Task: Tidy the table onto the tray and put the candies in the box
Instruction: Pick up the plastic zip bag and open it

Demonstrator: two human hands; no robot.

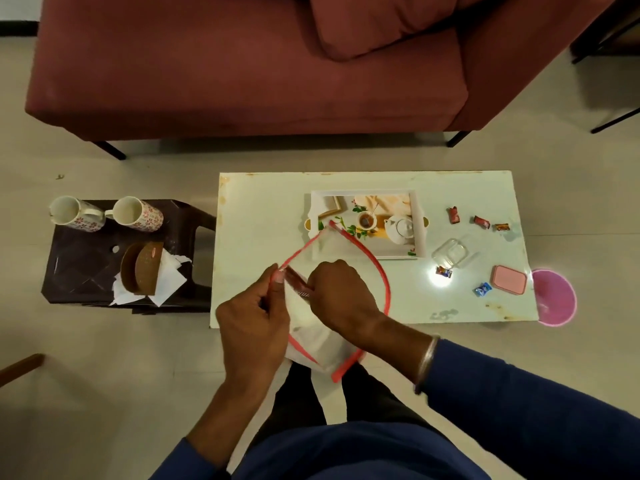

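Both hands hold a white cloth with a red border (pixel 372 268) above the near edge of the pale table (pixel 263 216). My left hand (pixel 254 323) pinches its edge; my right hand (pixel 341 294) grips it just beside. The cloth's far corner overlaps the printed tray (pixel 419 220). To the right lie several wrapped candies: three reddish ones (pixel 453 215) (pixel 482 221) (pixel 503 227), one (pixel 444 271) by the clear box (pixel 450 254), and a blue one (pixel 482 289). The pink lid (pixel 509 279) lies flat near the right edge.
A dark stool (pixel 79 268) to the left carries two floral mugs (pixel 78 214) (pixel 138 213), a brown napkin holder (pixel 142 268) and white tissues (pixel 169 282). A pink bin (pixel 554 297) stands on the floor by the table's right end. A red sofa (pixel 242 64) lies beyond.
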